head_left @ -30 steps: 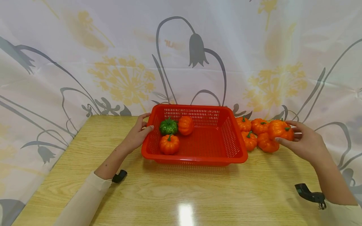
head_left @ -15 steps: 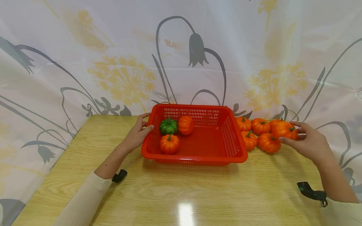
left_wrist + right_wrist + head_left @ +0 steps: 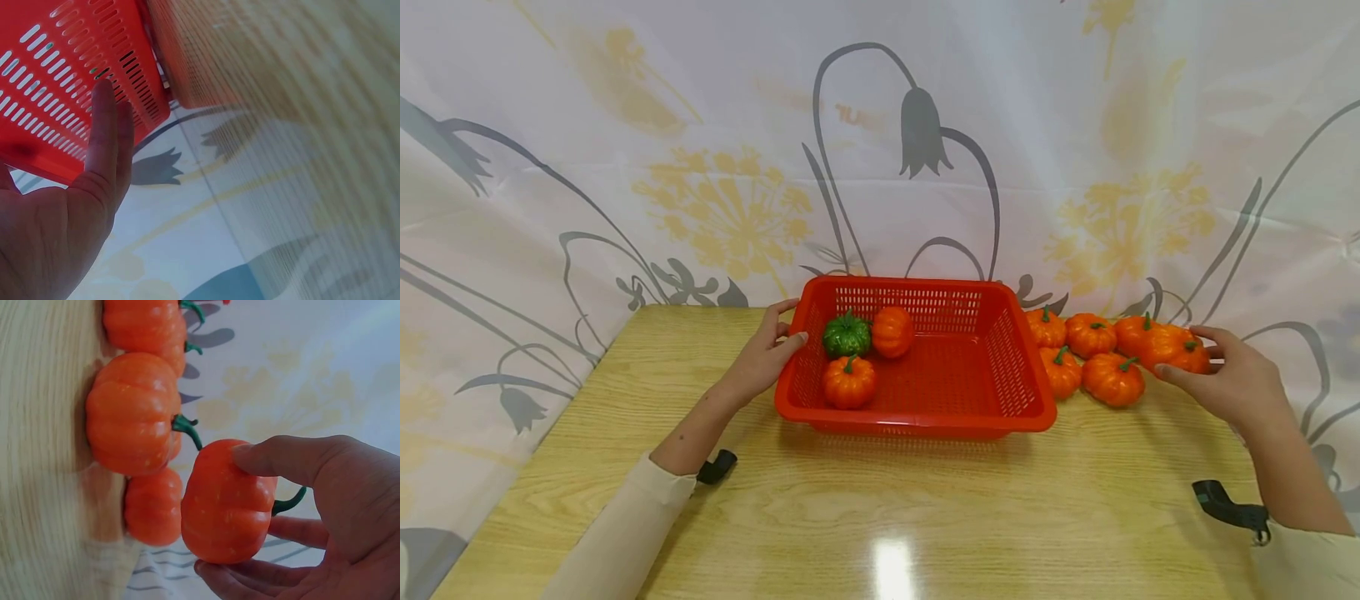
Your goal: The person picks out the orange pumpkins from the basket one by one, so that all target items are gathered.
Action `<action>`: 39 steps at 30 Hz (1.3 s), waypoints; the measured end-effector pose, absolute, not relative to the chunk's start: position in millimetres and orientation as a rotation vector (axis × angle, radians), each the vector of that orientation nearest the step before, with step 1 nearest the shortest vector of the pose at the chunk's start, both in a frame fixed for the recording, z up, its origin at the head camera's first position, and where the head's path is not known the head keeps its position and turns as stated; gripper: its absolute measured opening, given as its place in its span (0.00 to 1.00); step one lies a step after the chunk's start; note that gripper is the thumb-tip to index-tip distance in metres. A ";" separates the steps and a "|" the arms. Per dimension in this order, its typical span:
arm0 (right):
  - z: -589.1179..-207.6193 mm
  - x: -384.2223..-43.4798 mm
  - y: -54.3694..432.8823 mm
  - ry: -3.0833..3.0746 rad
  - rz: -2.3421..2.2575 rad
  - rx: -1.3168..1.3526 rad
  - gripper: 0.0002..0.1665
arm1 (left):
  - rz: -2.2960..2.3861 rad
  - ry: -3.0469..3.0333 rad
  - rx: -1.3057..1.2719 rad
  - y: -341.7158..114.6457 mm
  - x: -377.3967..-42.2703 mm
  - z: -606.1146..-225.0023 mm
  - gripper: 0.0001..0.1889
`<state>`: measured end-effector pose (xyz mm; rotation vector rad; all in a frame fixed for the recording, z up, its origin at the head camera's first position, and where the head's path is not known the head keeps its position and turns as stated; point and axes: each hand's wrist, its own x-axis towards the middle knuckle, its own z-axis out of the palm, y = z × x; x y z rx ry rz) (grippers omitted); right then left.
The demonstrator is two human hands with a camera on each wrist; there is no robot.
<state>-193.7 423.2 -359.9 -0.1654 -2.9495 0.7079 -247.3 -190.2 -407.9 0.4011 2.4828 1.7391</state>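
My left hand (image 3: 769,350) grips the left rim of a red plastic basket (image 3: 917,422), thumb over the rim and fingers along the outside wall, which the left wrist view shows close up. Inside the basket sit a green pumpkin (image 3: 847,336) and two small orange ones. At the right, my right hand (image 3: 1240,379) holds a small orange pumpkin (image 3: 228,503) between thumb and fingers, raised off the table. In the head view it partly covers another orange pumpkin (image 3: 1131,332) behind it.
Several more orange pumpkins (image 3: 1112,380) with green stems stand bunched against the basket's right side. Beneath everything is a wood-grain table (image 3: 790,517). A flower-printed cloth (image 3: 700,125) hangs along its back edge.
My right hand has carried its orange pumpkin to the right, uncovering more of the pumpkins in the bunch. The left hand and basket stay put.
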 end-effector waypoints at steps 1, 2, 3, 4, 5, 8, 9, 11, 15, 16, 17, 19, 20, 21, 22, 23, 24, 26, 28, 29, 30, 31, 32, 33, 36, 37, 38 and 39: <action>-361.1 -193.9 424.6 -2.949 0.704 -0.170 0.55 | 1.739 2.482 0.401 -190.2 -247.1 -407.9 0.35; -362.2 -194.2 426.0 -2.950 0.701 -0.175 0.55 | 1.740 2.482 0.399 -190.3 -247.0 -408.0 0.35; -363.2 -194.7 427.3 -2.950 0.694 -0.178 0.55 | 1.740 2.483 0.398 -190.3 -246.9 -408.1 0.35; -364.2 -195.2 428.5 -2.952 0.687 -0.183 0.55 | 1.740 2.482 0.396 -190.4 -246.8 -408.2 0.35; -364.9 -195.8 429.6 -2.955 0.679 -0.185 0.55 | 1.740 2.482 0.393 -190.4 -246.8 -408.4 0.35; -367.3 -198.1 432.5 -2.966 0.665 -0.189 0.54 | 1.741 2.484 0.388 -190.5 -246.8 -408.8 0.35; -368.0 -198.9 433.6 -2.972 0.662 -0.188 0.53 | 1.742 2.483 0.387 -190.5 -246.8 -408.9 0.35; -370.3 -200.4 435.5 -2.981 0.658 -0.183 0.52 | 1.745 2.482 0.388 -190.5 -246.8 -408.9 0.35; -377.3 -202.9 439.1 -2.986 0.639 -0.165 0.50 | 1.749 2.483 0.391 -190.3 -246.9 -409.0 0.35; -379.3 -203.4 440.1 -2.985 0.634 -0.157 0.49 | 1.749 2.484 0.391 -190.3 -246.9 -409.0 0.35; -381.2 -203.8 440.9 -2.986 0.628 -0.148 0.49 | 1.749 2.484 0.392 -190.3 -246.9 -409.0 0.35; -384.6 -204.8 442.6 -2.986 0.622 -0.131 0.48 | 1.748 2.484 0.392 -190.2 -246.8 -408.9 0.35; -386.1 -205.3 443.5 -2.991 0.623 -0.125 0.48 | 1.748 2.485 0.392 -190.2 -246.7 -408.9 0.35; -387.3 -205.9 444.6 -2.996 0.624 -0.123 0.48 | 1.748 2.484 0.393 -190.2 -246.7 -408.9 0.35; -388.5 -206.6 445.5 -3.003 0.625 -0.122 0.49 | 1.747 2.484 0.392 -190.1 -246.6 -408.8 0.35; -389.8 -207.3 446.2 -3.009 0.627 -0.124 0.49 | 1.748 2.484 0.393 -190.1 -246.6 -408.7 0.35; -390.9 -207.9 447.0 -3.013 0.630 -0.125 0.49 | 1.748 2.484 0.393 -190.0 -246.6 -408.6 0.35; -392.6 -209.1 448.3 -3.024 0.635 -0.128 0.50 | 1.750 2.483 0.396 -189.9 -246.6 -408.5 0.35; -393.7 -209.8 448.7 -3.032 0.630 -0.123 0.50 | 1.751 2.481 0.399 -189.8 -246.6 -408.4 0.35; -393.7 -209.9 448.6 -3.038 0.629 -0.123 0.50 | 1.753 2.481 0.400 -189.8 -246.6 -408.5 0.35; -393.7 -210.0 448.5 -3.043 0.624 -0.119 0.51 | 1.754 2.480 0.401 -189.8 -246.6 -408.4 0.35; -393.8 -210.0 448.3 -3.048 0.621 -0.117 0.51 | 1.755 2.480 0.402 -189.8 -246.7 -408.4 0.35; -393.7 -209.8 448.1 -3.055 0.617 -0.116 0.51 | 1.755 2.479 0.402 -189.8 -246.7 -408.4 0.35; -393.8 -209.6 447.8 -3.062 0.613 -0.117 0.51 | 1.756 2.478 0.401 -189.8 -246.7 -408.4 0.35; -393.6 -209.0 446.5 -3.084 0.594 -0.116 0.52 | 1.759 2.473 0.399 -189.7 -247.2 -408.5 0.35; -393.4 -208.7 446.0 -3.090 0.588 -0.115 0.52 | 1.759 2.472 0.399 -189.7 -247.4 -408.6 0.35; -393.0 -208.5 445.5 -3.098 0.579 -0.114 0.52 | 1.760 2.471 0.399 -189.7 -247.6 -408.7 0.35; -392.7 -208.5 445.1 -3.104 0.574 -0.115 0.52 | 1.759 2.470 0.398 -189.7 -247.8 -408.8 0.35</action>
